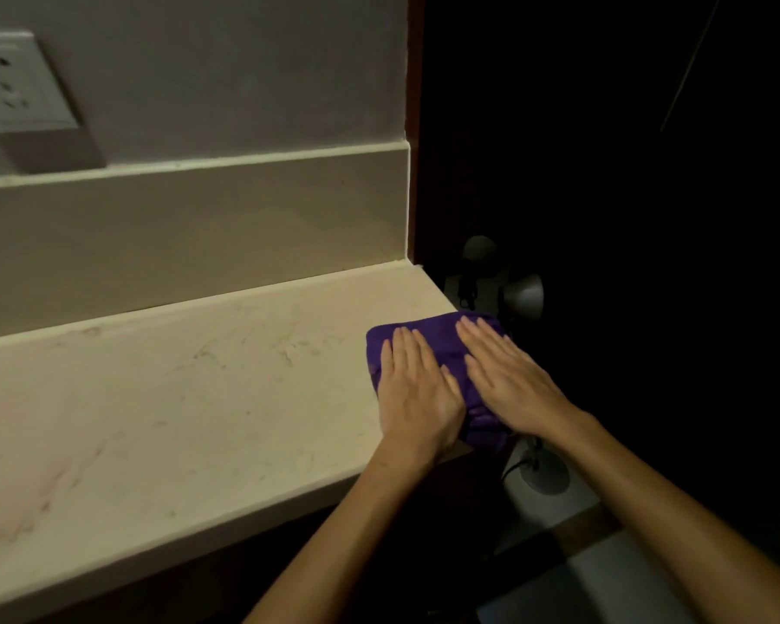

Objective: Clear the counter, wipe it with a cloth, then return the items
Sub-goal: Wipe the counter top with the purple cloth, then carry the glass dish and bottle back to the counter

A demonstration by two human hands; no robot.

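Now both the left hand [413, 389] and right hand [505, 376] press flat, fingers straight, on the purple cloth [442, 340] at the counter's [176, 398] far-right end, so the unwiped marble stretches leftward, nearer the left hand.

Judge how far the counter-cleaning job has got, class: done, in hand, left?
Done: the pale marble-look counter shows no items in view. In hand: the left hand and right hand press flat on a folded purple cloth at the counter's right end. Left: returning the items, none on the counter.
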